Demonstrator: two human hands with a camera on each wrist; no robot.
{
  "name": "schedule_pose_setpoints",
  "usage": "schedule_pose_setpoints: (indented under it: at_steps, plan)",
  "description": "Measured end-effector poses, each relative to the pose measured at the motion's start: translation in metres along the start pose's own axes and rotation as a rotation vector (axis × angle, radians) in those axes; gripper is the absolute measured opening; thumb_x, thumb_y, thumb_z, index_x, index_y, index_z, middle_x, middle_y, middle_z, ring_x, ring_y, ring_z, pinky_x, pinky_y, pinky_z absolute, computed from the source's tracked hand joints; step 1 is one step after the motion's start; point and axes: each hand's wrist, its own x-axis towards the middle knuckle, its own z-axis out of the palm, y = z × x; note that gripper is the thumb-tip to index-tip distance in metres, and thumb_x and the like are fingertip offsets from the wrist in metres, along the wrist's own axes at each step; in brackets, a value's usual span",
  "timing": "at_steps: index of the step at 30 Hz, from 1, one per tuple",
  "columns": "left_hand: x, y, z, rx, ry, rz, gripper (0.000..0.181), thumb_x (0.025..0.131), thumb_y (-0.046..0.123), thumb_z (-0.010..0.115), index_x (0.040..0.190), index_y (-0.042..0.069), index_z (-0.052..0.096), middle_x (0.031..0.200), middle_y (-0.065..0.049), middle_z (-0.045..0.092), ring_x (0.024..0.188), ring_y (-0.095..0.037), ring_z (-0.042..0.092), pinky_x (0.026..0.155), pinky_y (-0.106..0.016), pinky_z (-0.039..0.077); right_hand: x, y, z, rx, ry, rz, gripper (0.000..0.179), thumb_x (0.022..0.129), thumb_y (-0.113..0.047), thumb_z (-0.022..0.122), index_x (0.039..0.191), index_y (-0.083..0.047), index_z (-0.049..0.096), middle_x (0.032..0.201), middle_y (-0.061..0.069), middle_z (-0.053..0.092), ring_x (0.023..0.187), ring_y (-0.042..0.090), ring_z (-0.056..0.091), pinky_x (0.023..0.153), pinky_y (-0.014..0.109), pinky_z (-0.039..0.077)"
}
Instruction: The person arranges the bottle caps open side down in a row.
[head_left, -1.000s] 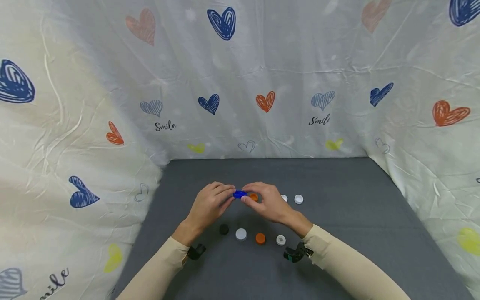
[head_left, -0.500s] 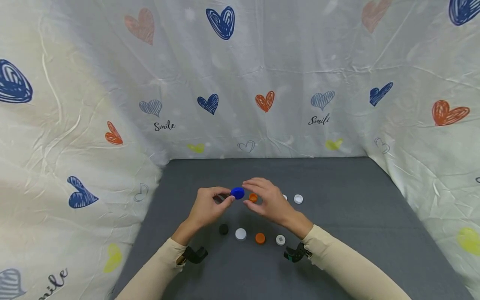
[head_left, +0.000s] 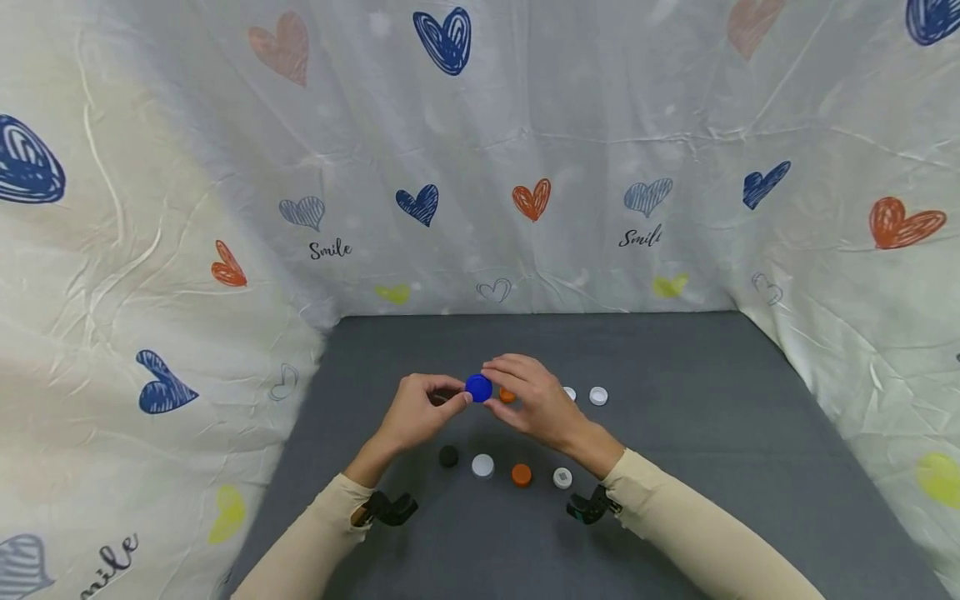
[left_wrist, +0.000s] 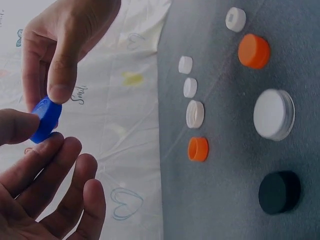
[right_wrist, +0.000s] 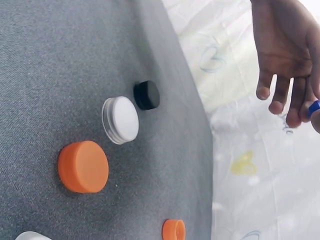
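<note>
Blue cap (head_left: 478, 388) abv tbl (head_left: 690, 433), in L hand (head_left: 417, 417) + R hand (head_left: 538, 404) pinch

A black cap (head_left: 448, 456), a large white cap (head_left: 483, 466), an orange cap (head_left: 521, 475) and a smaller white cap (head_left: 562, 477) form a near row on the grey surface (head_left: 675, 517); another orange cap (left_wrist: 202, 150) lines up farther back with three white caps (left_wrist: 195, 114). Behind hangs pale cloth (head_left: 585, 92) printed with coloured hearts (head_left: 532, 201) and "Smile" lettering (head_left: 330, 250)
</note>
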Motion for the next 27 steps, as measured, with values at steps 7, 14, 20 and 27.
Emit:
schedule_pose_setpoints:
  at_steps: [7, 14, 20, 27]
  plan:
    - [0.001, -0.002, -0.001, 0.218, 0.096, 0.23, 0.032, 0.084, 0.022, 0.081, 0.114, 0.012, 0.075, 0.105, -0.002, 0.075, 0.083, -0.012, 0.069, 0.067, -0.038, 0.06, -0.005, 0.003, 0.002, 0.014, -0.037, 0.058, 0.046, 0.086, -0.03, 0.08, 0.125, -0.007, 0.07, 0.125, 0.005, 0.068, 0.122, 0.023, 0.06, 0.109, 0.042, 0.045]
    - [0.003, -0.001, -0.002, 0.435, 0.124, 0.405, 0.045, 0.078, 0.025, 0.088, 0.118, 0.01, 0.074, 0.114, -0.002, 0.074, 0.089, -0.015, 0.067, 0.068, -0.029, 0.055, -0.002, 0.0, 0.004, 0.029, -0.044, 0.073, 0.045, 0.088, -0.033, 0.078, 0.125, -0.008, 0.07, 0.123, 0.004, 0.069, 0.12, 0.022, 0.061, 0.107, 0.044, 0.047]
    - [0.002, -0.002, -0.012, 0.532, 0.092, 0.393, 0.043, 0.079, 0.027, 0.087, 0.117, 0.01, 0.075, 0.113, -0.002, 0.074, 0.099, -0.019, 0.069, 0.082, -0.036, 0.059, 0.006, -0.004, 0.011, 0.039, -0.068, 0.102, 0.041, 0.089, -0.033, 0.077, 0.121, -0.009, 0.071, 0.119, 0.004, 0.07, 0.117, 0.021, 0.062, 0.103, 0.043, 0.049]
    - [-0.002, -0.019, -0.019, 0.631, 0.029, 0.307, 0.039, 0.083, 0.028, 0.084, 0.117, 0.011, 0.075, 0.112, -0.003, 0.075, 0.101, -0.021, 0.069, 0.085, -0.04, 0.058, 0.014, -0.003, 0.039, 0.003, -0.19, 0.142, 0.035, 0.09, -0.035, 0.076, 0.115, -0.01, 0.074, 0.114, 0.002, 0.071, 0.111, 0.019, 0.064, 0.1, 0.039, 0.05]
